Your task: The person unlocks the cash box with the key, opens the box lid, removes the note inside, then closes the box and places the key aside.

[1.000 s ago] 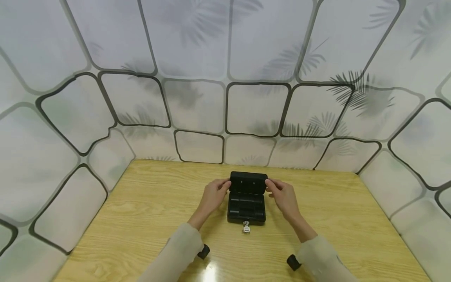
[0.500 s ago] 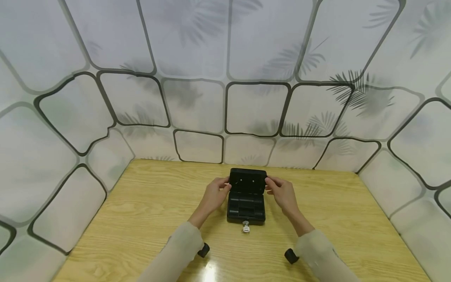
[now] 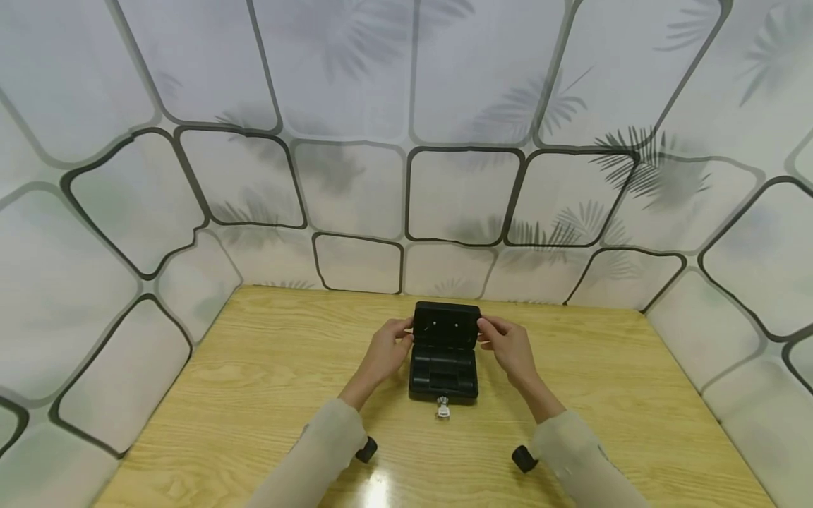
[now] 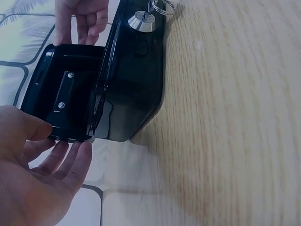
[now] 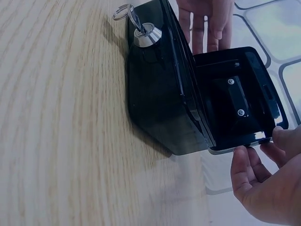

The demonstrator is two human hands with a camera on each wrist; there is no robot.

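A black cash box [image 3: 443,377] stands on the wooden table with its lid [image 3: 447,324] raised and tilted back. My left hand [image 3: 385,353] holds the lid's left edge, thumb on the inner rim and fingers along the outside, as the left wrist view shows. At the opposite edge, my right hand [image 3: 510,353] pinches the lid between thumb and fingers [image 5: 242,172]. A key with a ring [image 4: 160,7] sits in the silver lock [image 4: 142,21] on the box's front. Dark compartments show inside the box, and two screws dot the lid's inner face.
The pale wooden table [image 3: 267,388] runs back to a patterned cloth wall [image 3: 356,190] close behind the box. Similar cloth closes off both sides. A black wrist device [image 3: 366,450] sits by the left sleeve, another [image 3: 524,458] by the right.
The lid has tipped slightly farther back, both hands moving along with it, mostly in the first half second. The box body has stayed in place.
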